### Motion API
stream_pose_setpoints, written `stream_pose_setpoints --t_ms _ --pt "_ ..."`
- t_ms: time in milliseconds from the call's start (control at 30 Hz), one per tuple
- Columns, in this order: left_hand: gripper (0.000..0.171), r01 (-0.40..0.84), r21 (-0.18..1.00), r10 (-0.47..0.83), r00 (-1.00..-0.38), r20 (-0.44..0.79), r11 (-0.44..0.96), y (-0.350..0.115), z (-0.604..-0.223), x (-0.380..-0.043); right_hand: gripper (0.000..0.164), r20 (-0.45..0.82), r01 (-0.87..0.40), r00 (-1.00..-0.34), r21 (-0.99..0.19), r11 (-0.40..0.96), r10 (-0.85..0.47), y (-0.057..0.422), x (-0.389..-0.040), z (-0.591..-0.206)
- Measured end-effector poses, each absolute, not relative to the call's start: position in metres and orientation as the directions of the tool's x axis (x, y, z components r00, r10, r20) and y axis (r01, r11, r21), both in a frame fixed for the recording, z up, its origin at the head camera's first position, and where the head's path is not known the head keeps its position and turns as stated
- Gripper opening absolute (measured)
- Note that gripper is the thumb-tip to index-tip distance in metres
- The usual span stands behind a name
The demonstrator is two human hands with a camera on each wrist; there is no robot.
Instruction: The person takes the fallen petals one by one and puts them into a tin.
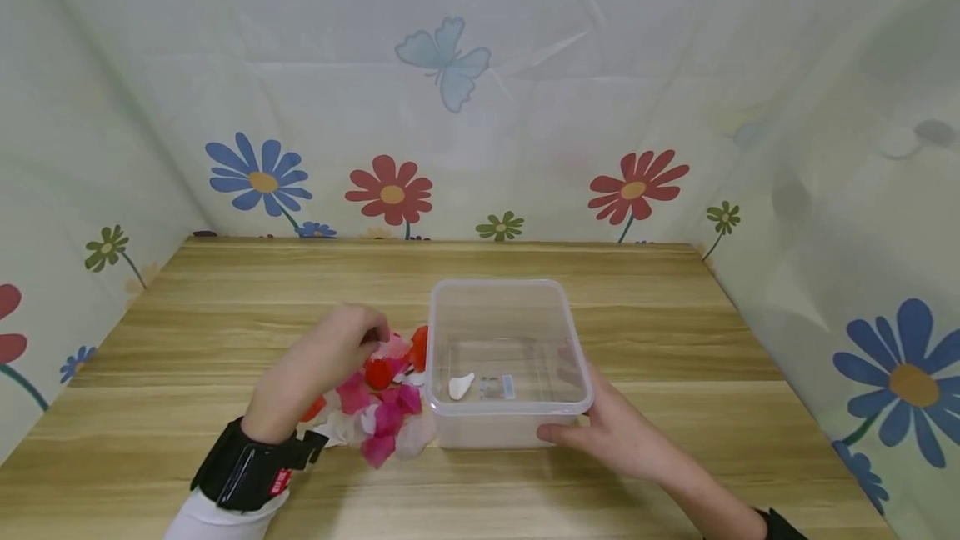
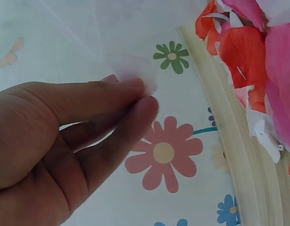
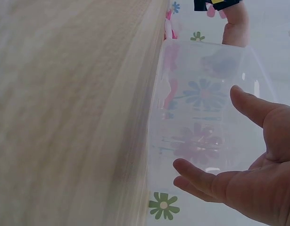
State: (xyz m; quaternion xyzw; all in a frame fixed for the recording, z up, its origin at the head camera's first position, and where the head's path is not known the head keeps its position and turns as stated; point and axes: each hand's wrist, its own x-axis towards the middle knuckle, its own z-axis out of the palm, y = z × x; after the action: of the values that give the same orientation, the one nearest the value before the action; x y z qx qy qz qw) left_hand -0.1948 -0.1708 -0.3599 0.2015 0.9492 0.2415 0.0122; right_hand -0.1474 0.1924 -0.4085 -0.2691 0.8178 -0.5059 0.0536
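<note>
My left hand (image 1: 318,369) is over the left part of a pile of artificial flower petals (image 1: 388,417), in pink, red and white. In the left wrist view, its thumb and fingertips pinch a thin, pale translucent petal (image 2: 135,68). Right of the pile stands a clear plastic box (image 1: 510,433) without a lid, with one white petal (image 1: 461,387) on its bottom. My right hand (image 1: 626,433) rests against the box's near right corner, thumb on the front wall. The right wrist view shows its fingers spread fairly straight along the box's side.
The wood-grain table (image 1: 645,290) reaches back to a pale curtain (image 1: 540,107) printed with flowers and a butterfly. Curtain also closes off the left and right sides. Petals lie close up against the box's left wall.
</note>
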Motion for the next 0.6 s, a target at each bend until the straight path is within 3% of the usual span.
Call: stream_pose_setpoints --t_ms 300,600 --pt "0.015 0.485 0.437 0.331 -0.862 0.383 0.757 -0.162 -0.35 -0.19 0.114 0.184 -0.386 -0.854 -0.852 0.354 -0.487 0.193 -0.147 -0.409" --pt "0.017 0.585 0.467 0.317 -0.785 0.532 0.663 -0.149 -0.346 -0.186 0.115 0.174 -0.38 -0.852 -0.854 0.355 -0.493 0.193 -0.149 -0.409"
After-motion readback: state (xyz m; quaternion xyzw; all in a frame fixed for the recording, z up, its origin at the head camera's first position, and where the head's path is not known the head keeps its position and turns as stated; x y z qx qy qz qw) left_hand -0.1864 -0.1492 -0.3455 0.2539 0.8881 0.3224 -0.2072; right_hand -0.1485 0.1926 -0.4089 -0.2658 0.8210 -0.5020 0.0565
